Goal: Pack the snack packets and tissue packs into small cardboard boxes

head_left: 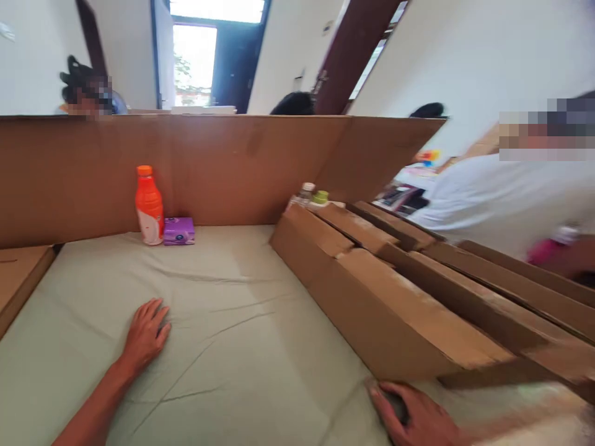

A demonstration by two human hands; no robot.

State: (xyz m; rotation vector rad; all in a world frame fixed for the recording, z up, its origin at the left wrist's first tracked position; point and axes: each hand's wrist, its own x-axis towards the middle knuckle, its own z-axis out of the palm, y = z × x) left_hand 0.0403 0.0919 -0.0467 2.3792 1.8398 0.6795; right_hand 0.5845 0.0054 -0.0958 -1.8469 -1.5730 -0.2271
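Note:
My left hand (147, 332) rests palm down on the pale green cloth (223, 359), its fingers slightly spread and nothing visible in them. At the lower right, my right hand (421, 414) lies on the cloth beside the near corner of a brown cardboard box (367, 316). Its thumb and fingers are apart, with a dark gap between them and no object showing. Farther back stand an orange bottle (149, 204) with a white lower label and, touching or very close on its right, a small purple packet (179, 231). Both hands are well apart from these two.
An upright cardboard panel (223, 167) borders the back. More cardboard (21, 279) lies at the left edge. Behind the right-hand box are a clear bottle (307, 191) and a green cap (320, 197). A person in a white shirt (488, 192) sits at right; others show beyond the panel.

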